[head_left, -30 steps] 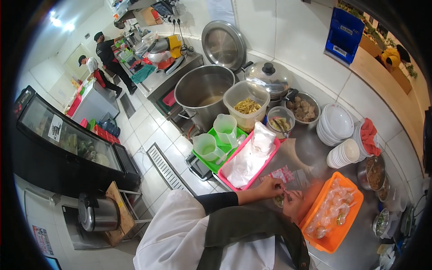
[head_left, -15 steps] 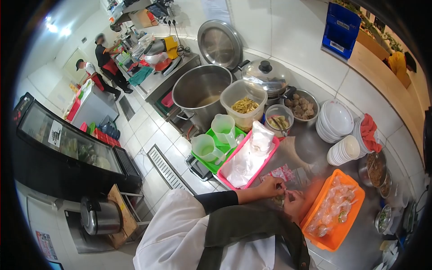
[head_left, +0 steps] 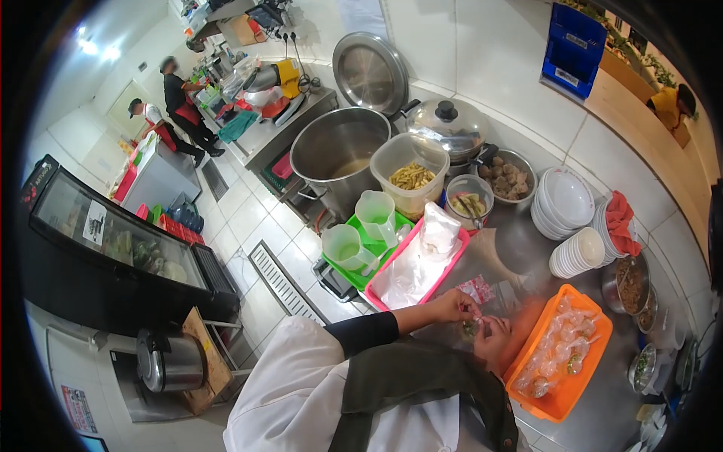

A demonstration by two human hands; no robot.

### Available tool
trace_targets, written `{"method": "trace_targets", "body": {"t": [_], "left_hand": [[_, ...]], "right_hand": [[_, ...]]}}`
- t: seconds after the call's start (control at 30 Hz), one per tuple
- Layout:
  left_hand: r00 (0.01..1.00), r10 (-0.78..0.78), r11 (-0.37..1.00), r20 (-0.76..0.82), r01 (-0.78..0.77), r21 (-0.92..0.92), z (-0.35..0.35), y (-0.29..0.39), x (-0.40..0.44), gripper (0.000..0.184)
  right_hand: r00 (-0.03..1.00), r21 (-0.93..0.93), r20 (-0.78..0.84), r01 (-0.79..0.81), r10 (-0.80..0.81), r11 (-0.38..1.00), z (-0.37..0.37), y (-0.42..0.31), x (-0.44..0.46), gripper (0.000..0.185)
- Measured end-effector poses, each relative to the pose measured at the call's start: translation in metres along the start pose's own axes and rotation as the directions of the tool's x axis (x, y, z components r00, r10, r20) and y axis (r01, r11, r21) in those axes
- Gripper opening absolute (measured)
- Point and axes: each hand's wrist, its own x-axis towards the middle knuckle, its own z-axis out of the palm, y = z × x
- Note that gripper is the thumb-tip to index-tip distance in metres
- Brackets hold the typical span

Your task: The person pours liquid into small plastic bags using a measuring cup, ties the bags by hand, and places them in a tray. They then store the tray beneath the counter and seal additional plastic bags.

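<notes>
My left hand (head_left: 454, 306) reaches in from the left, fingers pinched at the top of a small clear plastic bag (head_left: 469, 330). Something greenish shows inside the bag, too small to name. Close beside it, my right hand (head_left: 493, 340) is also closed at the neck of the bag. Just beyond the hands lies a red-and-white patterned packet (head_left: 476, 288) on the steel counter. To the right stands an orange tray (head_left: 556, 408) holding several knotted clear bags. A pink tray (head_left: 370, 292) with white plastic bags is beyond my left forearm.
A green tray (head_left: 352, 277) carries two measuring jugs (head_left: 344, 247). Behind are a large steel pot (head_left: 339, 147), a tub of yellowish strips (head_left: 410, 175) and a bowl of meatballs (head_left: 506, 179). White bowls (head_left: 561, 200) and cups (head_left: 576, 254) are stacked at right. Two people stand far left.
Both hands stay together at the small bag, with slight finger movement; the left fingers are a little straighter. More of the bag shows below them. The view has shifted slightly.
</notes>
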Motion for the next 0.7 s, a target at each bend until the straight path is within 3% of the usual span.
{"method": "trace_targets", "body": {"t": [0.13, 0.23, 0.53, 0.7], "left_hand": [[0.991, 0.126, 0.982, 0.053, -0.132, 0.137, -0.005, -0.002, 0.005, 0.016], [0.948, 0.299, 0.875, 0.106, -0.317, 0.367, -0.008, 0.007, 0.007, 0.014], [0.927, 0.359, 0.682, 0.108, -0.339, 0.648, 0.007, 0.030, 0.001, 0.010], [0.932, 0.355, 0.690, 0.070, -0.312, 0.654, 0.015, 0.019, 0.002, 0.014]], "right_hand": [[1.000, 0.033, 0.024, -0.016, 0.016, 0.999, -0.003, 0.000, 0.000, 0.006], [0.999, 0.047, 0.026, -0.035, 0.034, 0.998, -0.002, 0.004, -0.003, 0.007], [0.997, 0.053, 0.031, -0.079, 0.077, 0.995, -0.004, 0.005, -0.004, 0.006], [0.992, 0.121, 0.026, -0.124, 0.122, 0.985, -0.004, 0.003, -0.005, 0.008]]}}
